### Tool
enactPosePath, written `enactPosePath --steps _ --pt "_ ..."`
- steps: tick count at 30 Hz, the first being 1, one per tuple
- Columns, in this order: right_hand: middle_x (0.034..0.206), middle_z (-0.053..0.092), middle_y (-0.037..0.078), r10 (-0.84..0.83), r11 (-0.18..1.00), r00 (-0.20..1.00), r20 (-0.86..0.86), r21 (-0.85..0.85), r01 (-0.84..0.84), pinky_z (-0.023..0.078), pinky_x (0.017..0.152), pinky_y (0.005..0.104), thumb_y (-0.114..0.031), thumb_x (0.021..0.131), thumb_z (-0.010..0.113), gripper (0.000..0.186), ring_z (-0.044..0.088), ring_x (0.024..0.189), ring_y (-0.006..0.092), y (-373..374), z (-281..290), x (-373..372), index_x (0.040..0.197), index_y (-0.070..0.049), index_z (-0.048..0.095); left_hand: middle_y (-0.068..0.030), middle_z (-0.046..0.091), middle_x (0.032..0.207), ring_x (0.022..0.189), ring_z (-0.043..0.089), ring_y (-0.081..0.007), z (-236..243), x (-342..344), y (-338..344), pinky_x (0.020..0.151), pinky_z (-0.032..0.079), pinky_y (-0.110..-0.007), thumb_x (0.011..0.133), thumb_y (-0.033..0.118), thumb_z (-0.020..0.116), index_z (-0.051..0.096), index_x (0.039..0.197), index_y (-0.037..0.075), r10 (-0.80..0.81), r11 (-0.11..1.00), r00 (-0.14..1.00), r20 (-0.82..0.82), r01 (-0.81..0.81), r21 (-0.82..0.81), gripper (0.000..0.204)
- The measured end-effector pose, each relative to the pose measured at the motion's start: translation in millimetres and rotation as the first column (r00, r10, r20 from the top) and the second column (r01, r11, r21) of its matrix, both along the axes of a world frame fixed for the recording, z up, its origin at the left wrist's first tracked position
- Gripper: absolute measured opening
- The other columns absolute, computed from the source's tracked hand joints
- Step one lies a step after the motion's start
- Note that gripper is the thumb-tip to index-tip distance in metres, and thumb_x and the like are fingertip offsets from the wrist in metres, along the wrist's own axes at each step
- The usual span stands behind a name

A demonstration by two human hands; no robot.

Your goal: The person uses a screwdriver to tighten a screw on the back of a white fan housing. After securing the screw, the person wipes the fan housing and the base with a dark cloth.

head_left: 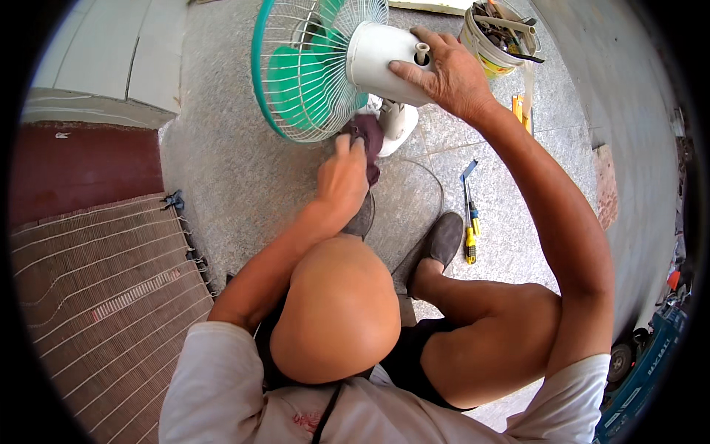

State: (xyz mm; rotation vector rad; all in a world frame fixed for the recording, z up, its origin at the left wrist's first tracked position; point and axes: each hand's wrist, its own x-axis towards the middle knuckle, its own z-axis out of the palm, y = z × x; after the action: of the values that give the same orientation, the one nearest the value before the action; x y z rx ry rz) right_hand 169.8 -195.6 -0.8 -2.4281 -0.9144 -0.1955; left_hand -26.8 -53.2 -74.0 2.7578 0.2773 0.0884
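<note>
An electric fan with a white motor housing (pixel 376 62), a wire guard and green blades (pixel 290 83) stands in front of me on the floor. My right hand (pixel 452 75) grips the back of the housing, thumb and fingers either side of a small knob (pixel 421 50). Below the guard, my left hand (pixel 344 176) is closed on a dark purple cloth (pixel 371 133), beside the fan's white stand (pixel 401 129). Its fingertips are partly hidden and slightly blurred. A thin dark cord (pixel 436 177) curves over the floor from near the stand.
Right of my shoes (pixel 444 240) lie screwdrivers with yellow handles (pixel 470 246). A bucket of tools (pixel 494 53) stands at the far right, a yellow item (pixel 518 109) near it. A striped mat (pixel 111 296) covers the left floor, below a dark red step (pixel 89 170).
</note>
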Motion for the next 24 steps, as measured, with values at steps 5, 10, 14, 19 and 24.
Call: enactPosePath --steps 5,10,14,19,24 --pt "0.114 0.061 0.022 0.005 1.000 1.000 0.009 -0.019 -0.005 0.049 0.091 0.0475 -0.070 0.079 0.062 0.080 0.059 0.108 0.0389 -0.4 6.2 -6.8 0.131 -0.009 0.057 -0.0213 0.049 0.123 0.087 0.064 -0.0444 67.0 19.5 5.5 0.072 0.057 -0.047 0.084 0.005 0.057 0.050 0.129 0.004 -0.068 0.996 0.866 0.495 0.091 -0.022 0.046" --pt "0.112 0.061 0.021 -0.009 1.000 1.000 0.016 -0.026 0.010 0.049 0.091 0.0485 -0.067 0.080 0.062 0.076 0.059 0.107 0.0396 -2.0 6.6 -7.1 0.132 -0.012 0.055 -0.0229 0.049 0.123 0.105 0.058 -0.0398 115.2 63.4 4.6 0.086 0.052 -0.043 0.080 -0.001 0.063 0.052 0.131 0.002 -0.006 1.000 0.761 0.649 0.003 0.006 0.052" --pt "0.112 0.061 0.021 -0.002 1.000 1.000 0.014 -0.023 0.003 0.049 0.091 0.0485 -0.062 0.080 0.063 0.072 0.059 0.107 0.0398 -0.4 7.3 -9.5 0.131 -0.012 0.056 -0.0215 0.046 0.126 0.112 0.055 -0.0397 85.0 86.4 4.0 0.086 0.054 -0.043 0.083 0.002 0.060 0.053 0.128 -0.002 -0.121 0.968 0.830 0.544 -0.024 0.251 0.046" --pt "0.113 0.061 0.022 0.005 1.000 0.999 0.033 -0.015 -0.004 0.049 0.092 0.0480 -0.062 0.080 0.065 0.073 0.058 0.109 0.0396 1.6 4.5 -9.7 0.130 -0.010 0.057 -0.0217 0.046 0.125 0.103 0.060 -0.0396 78.4 79.4 9.2 0.079 0.057 -0.043 0.084 0.004 0.060 0.053 0.127 -0.003 -0.073 0.962 0.883 0.464 -0.060 0.265 0.044" --pt "0.116 0.061 0.022 -0.016 0.999 1.000 0.019 -0.037 0.017 0.049 0.093 0.0478 -0.066 0.079 0.064 0.077 0.058 0.111 0.0388 3.5 7.9 -10.2 0.132 -0.009 0.057 -0.0213 0.044 0.117 0.099 0.061 -0.0401 78.5 57.4 3.6 0.073 0.059 -0.042 0.085 0.006 0.061 0.052 0.119 -0.006 -0.030 0.981 0.942 0.335 -0.036 0.192 0.037"
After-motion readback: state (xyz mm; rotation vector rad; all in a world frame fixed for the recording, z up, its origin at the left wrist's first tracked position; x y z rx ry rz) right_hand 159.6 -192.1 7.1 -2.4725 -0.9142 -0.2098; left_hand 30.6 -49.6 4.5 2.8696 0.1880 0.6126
